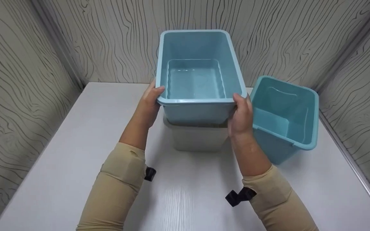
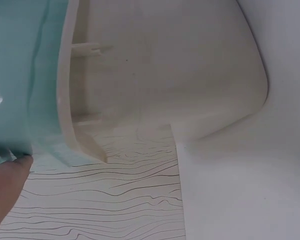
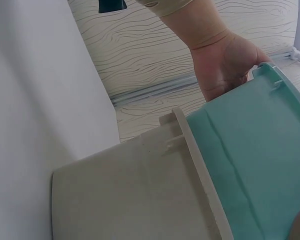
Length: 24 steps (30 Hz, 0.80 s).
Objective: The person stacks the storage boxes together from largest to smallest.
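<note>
Both hands hold a light blue plastic bin (image 1: 198,110) by its near corners, its open top facing me and its inside bare. My left hand (image 1: 149,100) grips the left corner with its thumb over the rim. The right hand (image 1: 241,116) grips the opposite corner, thumb likewise on the rim. Below, a grey-white bin (image 1: 199,138) stands upright on the table. In the left wrist view the blue bin's lower part sits inside the grey-white bin's rim (image 2: 65,85). The right wrist view shows the left hand (image 3: 222,62) at the blue bin's rim. Fingers under the rims are partly hidden.
A second blue bin (image 1: 279,141), open and tilted in view, stands right beside my right hand and forearm. The white table (image 1: 108,106) meets wood-patterned walls (image 1: 124,38) at the back and sides. Small black wrist cameras (image 1: 150,174) stick out from both sleeves.
</note>
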Available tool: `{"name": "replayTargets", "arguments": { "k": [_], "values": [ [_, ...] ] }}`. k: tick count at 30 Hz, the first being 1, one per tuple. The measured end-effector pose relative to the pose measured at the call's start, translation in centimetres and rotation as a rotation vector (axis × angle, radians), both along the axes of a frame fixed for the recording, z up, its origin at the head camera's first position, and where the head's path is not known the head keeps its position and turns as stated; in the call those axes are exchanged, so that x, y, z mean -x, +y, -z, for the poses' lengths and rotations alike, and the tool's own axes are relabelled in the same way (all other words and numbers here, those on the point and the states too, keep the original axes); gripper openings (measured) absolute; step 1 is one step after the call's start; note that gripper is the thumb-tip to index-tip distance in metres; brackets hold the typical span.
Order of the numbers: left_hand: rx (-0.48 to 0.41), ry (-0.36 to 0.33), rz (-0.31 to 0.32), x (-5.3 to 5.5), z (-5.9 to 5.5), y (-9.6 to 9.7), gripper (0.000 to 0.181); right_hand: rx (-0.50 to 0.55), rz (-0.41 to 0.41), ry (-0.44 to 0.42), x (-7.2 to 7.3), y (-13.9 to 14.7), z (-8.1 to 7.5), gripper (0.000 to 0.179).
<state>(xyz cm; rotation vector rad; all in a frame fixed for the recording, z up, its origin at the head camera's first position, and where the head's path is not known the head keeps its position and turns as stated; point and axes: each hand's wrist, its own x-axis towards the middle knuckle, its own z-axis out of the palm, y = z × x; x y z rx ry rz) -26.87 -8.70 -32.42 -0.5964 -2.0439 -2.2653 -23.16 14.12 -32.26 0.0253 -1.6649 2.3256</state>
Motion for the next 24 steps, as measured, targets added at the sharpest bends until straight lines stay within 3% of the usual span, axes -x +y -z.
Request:
{"name": "replayTargets", "arguments": {
  "k": [6, 16, 24],
  "values": [
    [0.020, -0.041, 0.001, 0.7, 1.2, 0.1, 0.068, 0.035, 0.005, 0.009, 0.2, 0.4, 0.8, 0.055],
    [0.163, -0.168, -0.066, 0.4, 1.4, 0.6, 0.063, 0.100, 0.054, 0.031, 0.8, 0.8, 2.0, 0.049],
    [0.229, -0.248, -0.116, 0.5, 1.4, 1.0, 0.060, 0.091, 0.084, -0.030, 1.0, 0.9, 2.6, 0.054]
  ]
}}
